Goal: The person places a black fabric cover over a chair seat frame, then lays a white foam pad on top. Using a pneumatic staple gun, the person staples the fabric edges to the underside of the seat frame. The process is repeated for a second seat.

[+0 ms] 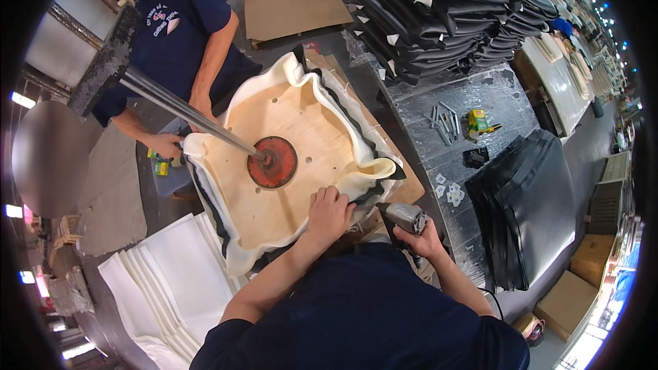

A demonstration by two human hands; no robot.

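Observation:
A square wooden seat board (288, 120) lies with its underside up, wrapped at the rim by white foam padding (243, 96) and a black cover (336, 99). A red round press plate (273, 162) on a steel rod bears on its middle. At the near edge, my left hand (329, 214) has its fingers curled over the foam padding, gripping it. My right hand (421, 236) is wrapped round a grey staple gun (407, 217), just right of the board's near corner. The gun's nose is partly hidden.
Across the board stands a co-worker (175, 41), with hands at its far left side. A grey table (439, 157) at right bears staple strips (445, 123), a yellow-green box (478, 121) and black sheets (528, 199). Black covers (439, 34) are piled behind; white foam sheets (175, 274) lie at left.

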